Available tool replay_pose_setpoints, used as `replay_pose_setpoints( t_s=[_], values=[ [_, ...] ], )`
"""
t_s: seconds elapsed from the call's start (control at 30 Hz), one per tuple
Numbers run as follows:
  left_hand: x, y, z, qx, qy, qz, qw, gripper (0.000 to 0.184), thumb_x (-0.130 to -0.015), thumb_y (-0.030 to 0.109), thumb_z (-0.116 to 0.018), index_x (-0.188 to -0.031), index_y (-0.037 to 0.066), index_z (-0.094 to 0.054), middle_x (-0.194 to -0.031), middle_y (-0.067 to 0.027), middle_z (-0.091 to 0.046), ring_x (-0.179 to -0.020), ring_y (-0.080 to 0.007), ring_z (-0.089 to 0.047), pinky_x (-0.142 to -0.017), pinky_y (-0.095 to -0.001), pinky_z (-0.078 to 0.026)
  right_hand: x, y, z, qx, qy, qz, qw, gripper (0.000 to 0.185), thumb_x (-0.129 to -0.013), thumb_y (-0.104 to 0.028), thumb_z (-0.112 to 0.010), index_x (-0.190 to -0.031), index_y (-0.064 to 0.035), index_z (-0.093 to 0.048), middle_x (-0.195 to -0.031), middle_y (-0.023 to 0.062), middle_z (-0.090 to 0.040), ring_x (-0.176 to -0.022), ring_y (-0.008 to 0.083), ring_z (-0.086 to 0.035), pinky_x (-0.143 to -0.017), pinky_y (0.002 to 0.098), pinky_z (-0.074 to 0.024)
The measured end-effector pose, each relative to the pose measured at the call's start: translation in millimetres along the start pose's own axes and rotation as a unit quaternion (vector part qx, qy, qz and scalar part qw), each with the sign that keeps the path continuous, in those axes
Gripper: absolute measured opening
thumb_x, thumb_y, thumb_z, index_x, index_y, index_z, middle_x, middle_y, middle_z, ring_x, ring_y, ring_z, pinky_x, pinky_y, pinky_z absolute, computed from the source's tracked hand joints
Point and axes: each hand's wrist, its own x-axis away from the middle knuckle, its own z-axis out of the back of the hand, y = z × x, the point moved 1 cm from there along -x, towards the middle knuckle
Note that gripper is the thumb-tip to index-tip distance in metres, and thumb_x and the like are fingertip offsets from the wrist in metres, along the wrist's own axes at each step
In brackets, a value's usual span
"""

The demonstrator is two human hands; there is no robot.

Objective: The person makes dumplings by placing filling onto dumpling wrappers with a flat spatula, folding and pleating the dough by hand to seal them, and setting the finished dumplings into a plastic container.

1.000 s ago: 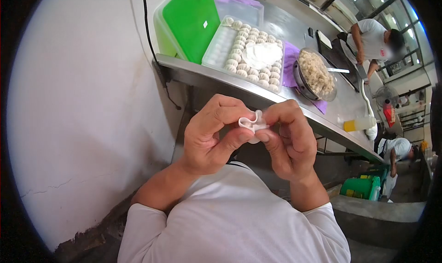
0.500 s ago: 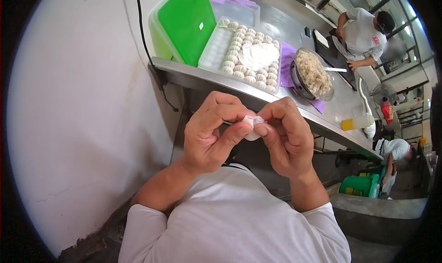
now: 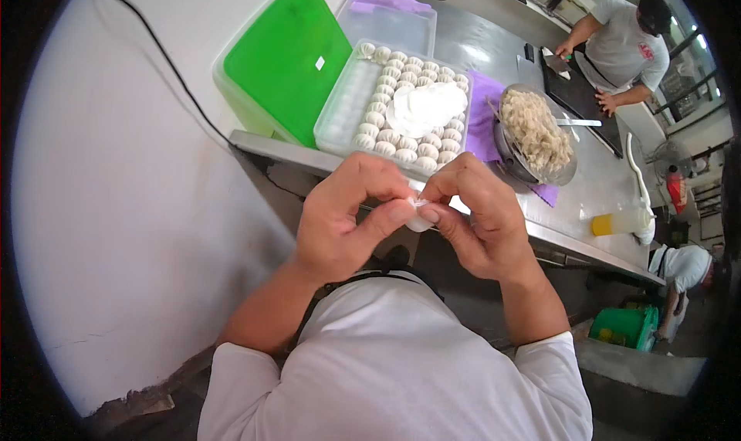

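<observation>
Between my two hands, in front of my chest, is a small white dumpling (image 3: 419, 222), its top edge gathered by my fingertips. My left hand (image 3: 351, 213) pinches it from the left with thumb and forefinger. From the right, my right hand (image 3: 477, 213) pinches the same dumpling. Beyond my hands, a plastic tray (image 3: 340, 105) holds rows of pleated dumplings (image 3: 388, 134). A stack of round white wrappers (image 3: 424, 109) lies on top of them. Right of the tray stands a metal bowl (image 3: 509, 151) heaped with pale filling (image 3: 535, 128).
A green-lidded container (image 3: 285, 62) leans at the wall. On the steel table (image 3: 478, 35) are purple cloths (image 3: 482, 120), a spatula (image 3: 579, 122), a yellow bottle (image 3: 617, 223) and a dough rope (image 3: 639, 171). A co-worker (image 3: 625, 47) handles a cleaver at a dark board (image 3: 571, 93); another person (image 3: 683, 275) bends by a green bin (image 3: 621, 327).
The dumpling's open top has been drawn closer together between my fingers. My view has shifted slightly. The co-worker at the board has raised a cleaver-like blade.
</observation>
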Motion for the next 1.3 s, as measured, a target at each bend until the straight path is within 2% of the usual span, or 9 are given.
replay_pose_setpoints(
  t_s=[0.07,0.1,0.17,0.37,0.6,0.93,1.03,1.23,1.3],
  values=[
    [-15,-14,-8,0.271,-0.003,0.237,0.933,0.039,-0.105,0.025,-0.056,-0.131,-0.005,-0.054,-0.105,-0.0063,-0.066,-0.088,-0.0175,-0.065,-0.077,-0.0281,-0.054,-6,22,16,-0.013,0.013,0.040,0.999,0.024,-0.084,-0.001,-0.075,-0.106,-0.0010,-0.066,-0.088,0.0093,-0.056,-0.076,0.0227,-0.057,-0.066,0.0320,-0.0480],
    [-21,-23,-5,0.265,0.001,0.241,0.934,0.039,-0.105,0.025,-0.056,-0.131,-0.005,-0.054,-0.105,-0.0063,-0.066,-0.088,-0.0175,-0.065,-0.077,-0.0281,-0.054,-8,31,22,-0.021,0.021,0.079,0.996,0.027,-0.083,-0.002,-0.076,-0.108,-0.0019,-0.067,-0.088,0.0079,-0.056,-0.078,0.0218,-0.057,-0.067,0.0312,-0.0483],
    [-28,-44,-5,0.434,-0.128,0.355,0.818,0.040,-0.106,0.026,-0.053,-0.133,-0.003,-0.054,-0.111,-0.0075,-0.065,-0.097,-0.0156,-0.065,-0.080,-0.0294,-0.056,-6,48,34,-0.020,0.010,0.064,0.998,0.030,-0.082,-0.003,-0.078,-0.110,-0.0034,-0.069,-0.091,0.0064,-0.056,-0.079,0.0205,-0.057,-0.070,0.0293,-0.0484],
    [-67,-60,-24,0.259,-0.004,0.331,0.907,0.043,-0.099,0.002,-0.059,-0.141,-0.001,-0.050,-0.129,-0.0131,-0.062,-0.112,-0.0194,-0.064,-0.091,-0.0357,-0.059,12,101,37,-0.258,0.058,-0.247,0.932,0.017,-0.100,-0.018,-0.063,-0.104,-0.0017,-0.059,-0.082,0.0012,-0.052,-0.077,0.0106,-0.048,-0.070,0.0260,-0.0426],
    [-98,-82,-38,0.206,-0.034,0.297,0.932,0.040,-0.089,-0.003,-0.073,-0.127,-0.005,-0.061,-0.114,-0.0098,-0.067,-0.100,-0.0134,-0.065,-0.090,-0.0267,-0.055,-1,119,29,-0.062,0.125,-0.210,0.968,0.028,-0.105,-0.022,-0.053,-0.088,0.0004,-0.050,-0.075,0.0165,-0.051,-0.064,0.0249,-0.046,-0.060,0.0386,-0.0403],
    [-149,-98,0,0.199,-0.086,0.270,0.938,0.039,-0.088,-0.001,-0.074,-0.125,-0.002,-0.062,-0.112,-0.0108,-0.067,-0.099,-0.0138,-0.065,-0.089,-0.0269,-0.056,-50,137,13,-0.035,0.199,-0.198,0.959,0.033,-0.106,-0.025,-0.052,-0.084,-0.0012,-0.050,-0.064,0.0060,-0.047,-0.058,0.0137,-0.043,-0.053,0.0325,-0.0373],
    [-177,-110,24,0.082,-0.059,0.269,0.958,0.040,-0.085,0.000,-0.076,-0.123,-0.003,-0.062,-0.106,-0.0092,-0.068,-0.095,-0.0129,-0.065,-0.088,-0.0261,-0.055,-69,159,11,-0.254,0.202,-0.306,0.895,0.043,-0.107,-0.040,-0.049,-0.092,-0.0009,-0.056,-0.073,0.0001,-0.053,-0.067,0.0096,-0.050,-0.060,0.0253,-0.0429],
    [-249,-160,97,-0.114,0.051,0.186,0.975,0.036,-0.083,0.008,-0.079,-0.115,0.000,-0.065,-0.100,-0.0097,-0.072,-0.090,-0.0148,-0.068,-0.077,-0.0302,-0.055,-84,192,30,-0.143,0.138,-0.316,0.928,0.032,-0.103,-0.032,-0.059,-0.096,-0.0005,-0.059,-0.077,-0.0011,-0.054,-0.070,0.0077,-0.049,-0.063,0.0249,-0.0427],
    [-256,-172,97,-0.443,-0.031,0.185,0.877,0.035,-0.084,0.005,-0.074,-0.118,0.005,-0.065,-0.100,-0.0117,-0.072,-0.091,-0.0241,-0.069,-0.081,-0.0360,-0.054,-83,201,30,-0.126,0.105,-0.341,0.926,0.027,-0.100,-0.027,-0.063,-0.096,-0.0006,-0.060,-0.078,-0.0023,-0.055,-0.071,0.0068,-0.047,-0.062,0.0244,-0.0415]
  ],
)
